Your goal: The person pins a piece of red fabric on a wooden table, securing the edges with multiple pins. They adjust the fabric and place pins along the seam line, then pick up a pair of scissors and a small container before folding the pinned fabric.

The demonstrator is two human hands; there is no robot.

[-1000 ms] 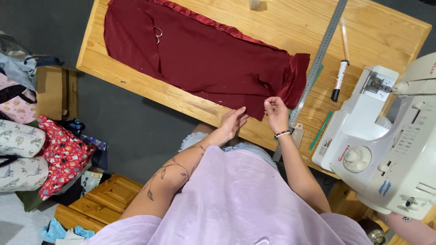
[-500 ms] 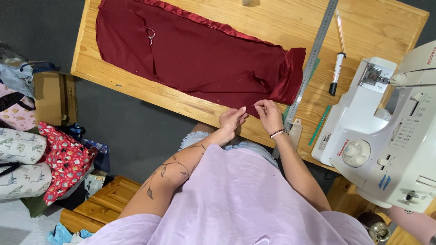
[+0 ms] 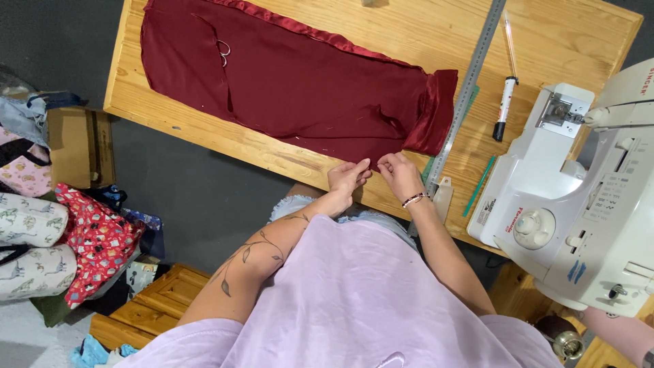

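Observation:
A dark red cloth (image 3: 300, 88) lies spread on the wooden table (image 3: 409, 41). Both hands meet at its near edge. My left hand (image 3: 349, 177) pinches that edge between thumb and fingers. My right hand (image 3: 398, 176), with a bead bracelet at the wrist, pinches the same edge just to the right. The cloth's right end is folded back on itself. Small scissors (image 3: 223, 50) rest on the cloth at the far left.
A white sewing machine (image 3: 579, 204) stands at the right. A long metal ruler (image 3: 466, 92), a marker pen (image 3: 503, 105) and a green pencil (image 3: 480, 185) lie beside the cloth. Patterned bags (image 3: 61, 238) and a wooden crate (image 3: 150, 310) sit on the floor at left.
Both hands have shifted along the cloth's near edge and stay pinched on it. The view has moved slightly.

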